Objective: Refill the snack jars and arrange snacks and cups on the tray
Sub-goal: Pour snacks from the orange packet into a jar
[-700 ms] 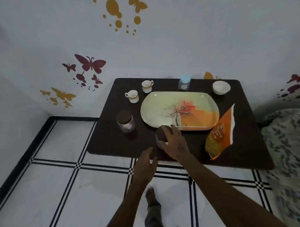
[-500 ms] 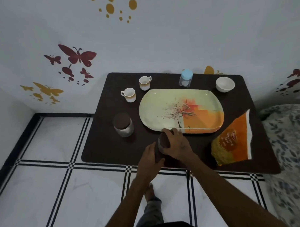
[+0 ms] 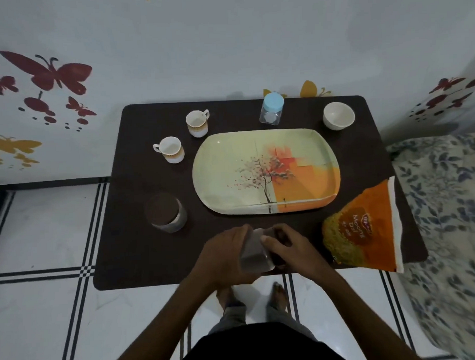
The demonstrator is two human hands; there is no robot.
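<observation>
The dark brown counter (image 3: 142,250) takes up most of the middle of the shot, pushed against a white wall with red and yellow butterfly stickers (image 3: 55,74). A bed with a leaf-print cover (image 3: 445,213) sits along the right side.

On the counter, the biggest thing is the oval tray (image 3: 230,158) with a tree painted on it, pale green on the left and orange on the right, nothing on it. To its right, at the near right corner, lies the orange snack packet (image 3: 364,229), flat and partly hanging over the counter's edge.

Both of the person's arms come in from the near side. The left hand (image 3: 223,255) is wrapped around the body of a clear jar (image 3: 256,253), which is tilted and held just above the near edge of the counter. The right hand (image 3: 287,245) is curled over the jar's dark lid end, gripping it too.

Left of the tray stands a second jar with a brown lid (image 3: 165,213), upright. Far right there's a white bowl (image 3: 338,115). Behind the tray is a small clear jar with a blue lid (image 3: 272,108). Two small white cups sit at the far left of the tray: one cup (image 3: 170,149) nearer, the other cup (image 3: 197,123) farther back.
</observation>
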